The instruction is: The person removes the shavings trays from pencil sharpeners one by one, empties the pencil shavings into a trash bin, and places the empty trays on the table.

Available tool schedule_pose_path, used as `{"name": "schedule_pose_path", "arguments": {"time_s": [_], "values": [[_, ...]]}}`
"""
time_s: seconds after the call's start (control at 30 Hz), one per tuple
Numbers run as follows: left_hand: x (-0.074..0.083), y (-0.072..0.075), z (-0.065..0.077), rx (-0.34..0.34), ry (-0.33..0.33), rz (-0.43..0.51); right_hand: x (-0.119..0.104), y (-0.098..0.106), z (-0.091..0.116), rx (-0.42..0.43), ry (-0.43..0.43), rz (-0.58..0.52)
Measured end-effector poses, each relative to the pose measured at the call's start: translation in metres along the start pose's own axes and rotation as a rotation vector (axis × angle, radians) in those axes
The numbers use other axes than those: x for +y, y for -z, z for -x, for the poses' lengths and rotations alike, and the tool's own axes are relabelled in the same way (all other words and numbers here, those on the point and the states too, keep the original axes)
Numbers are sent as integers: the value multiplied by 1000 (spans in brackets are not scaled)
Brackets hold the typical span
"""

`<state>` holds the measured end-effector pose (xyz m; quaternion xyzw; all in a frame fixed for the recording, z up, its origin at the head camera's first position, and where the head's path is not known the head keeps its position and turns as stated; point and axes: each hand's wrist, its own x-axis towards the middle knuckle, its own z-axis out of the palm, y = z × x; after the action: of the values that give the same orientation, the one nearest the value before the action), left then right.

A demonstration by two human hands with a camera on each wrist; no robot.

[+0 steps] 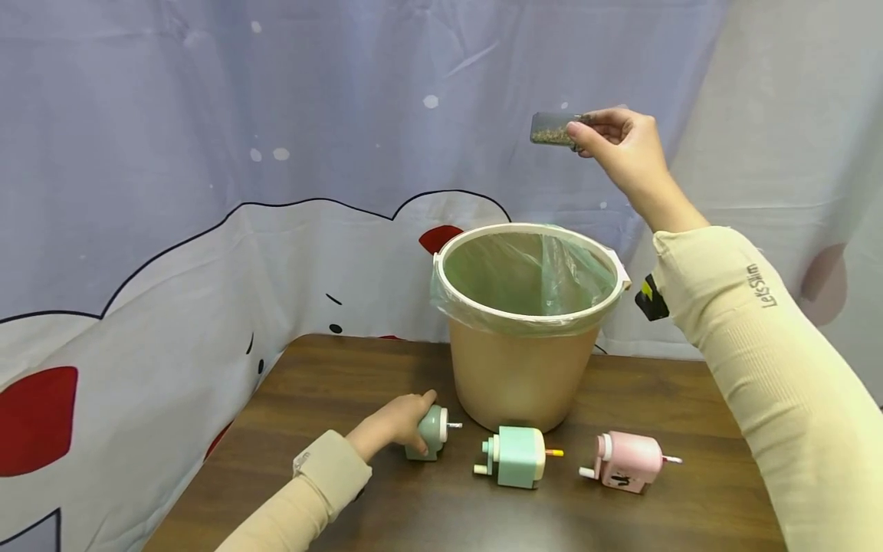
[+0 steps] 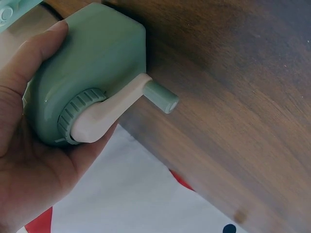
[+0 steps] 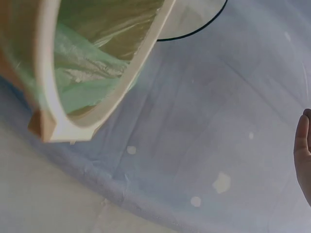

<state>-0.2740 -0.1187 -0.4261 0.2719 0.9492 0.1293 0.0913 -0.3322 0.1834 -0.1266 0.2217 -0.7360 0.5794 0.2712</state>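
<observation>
My right hand (image 1: 635, 149) is raised above the bin and pinches a small see-through shavings drawer (image 1: 552, 129) between thumb and fingers. Pencil shavings lie along the drawer's lower side. In the right wrist view only an edge of that hand (image 3: 303, 162) shows. Down on the table, my left hand (image 1: 395, 423) grips a dark green crank pencil sharpener (image 2: 104, 46) by its round end, thumb on one side. Its pale crank arm (image 2: 109, 111) points away from the palm. On the sharpener's other end a pencil (image 1: 455, 425) sticks out.
A beige bin (image 1: 520, 376) with a thin green liner (image 1: 572, 268) stands at the table's back. In front are a mint sharpener (image 1: 519, 458) and a pink sharpener (image 1: 631, 460), each with a pencil in it. A patterned curtain (image 1: 331, 100) hangs behind the brown table (image 1: 386, 514).
</observation>
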Motion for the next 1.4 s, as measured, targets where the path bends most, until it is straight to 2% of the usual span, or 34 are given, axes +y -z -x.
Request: {"name": "schedule_pose_path", "arguments": {"time_s": [0.13, 0.27, 0.43, 0.53, 0.77, 1.13, 1.4], "values": [[0, 1, 0, -3, 5, 7, -2, -5, -5, -11, -27, 23], [-1, 0, 0, -9, 5, 16, -3, -4, -8, -58, -74, 53], [-3, -1, -1, -5, 6, 0, -3, -1, -12, -99, -147, 0], [-5, -1, -1, -5, 8, -8, -3, 0, -14, -140, -194, 5], [-6, -3, 0, -3, 3, -7, 3, 0, -18, -320, -242, 189], [-6, -4, -1, 7, -3, -17, 4, -1, -16, -505, -197, 520], [-2, -4, -2, 11, -4, -1, 6, 0, -16, -614, -128, 646]]}}
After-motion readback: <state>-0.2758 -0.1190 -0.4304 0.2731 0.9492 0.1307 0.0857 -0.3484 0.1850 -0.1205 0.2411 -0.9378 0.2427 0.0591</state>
